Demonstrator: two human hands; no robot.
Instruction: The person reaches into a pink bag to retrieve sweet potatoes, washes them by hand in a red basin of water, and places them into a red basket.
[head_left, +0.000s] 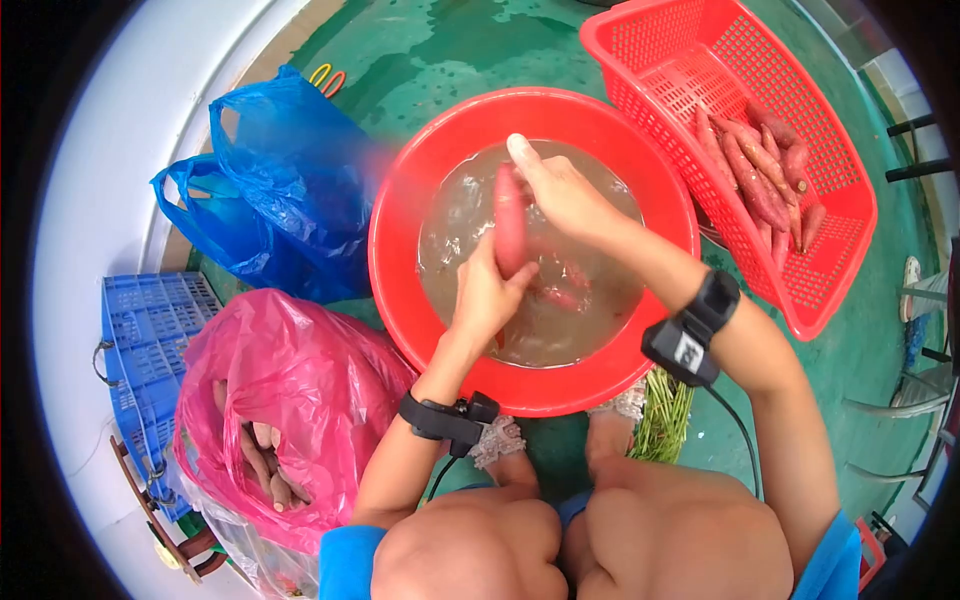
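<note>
A sweet potato [508,222], reddish and wet, is held upright over the murky water of a round red basin [410,330]. My left hand [484,288] wraps round its lower end. At its upper end, my right hand [556,190] has its fingers curled against the far side, with the thumb pointing up; those fingertips are partly hidden. More sweet potatoes [562,298] lie partly under the water, beside my left hand. To the right, washed-looking sweet potatoes [757,180] lie heaped in a red perforated basket [828,215].
A pink plastic bag [300,370] with dusty sweet potatoes [268,465] stands at the left, near a blue crate [150,350]. Blue plastic bags [285,190] stand beyond it. Green stalks [663,415] lie by my right foot. Chair legs [915,400] are at the far right.
</note>
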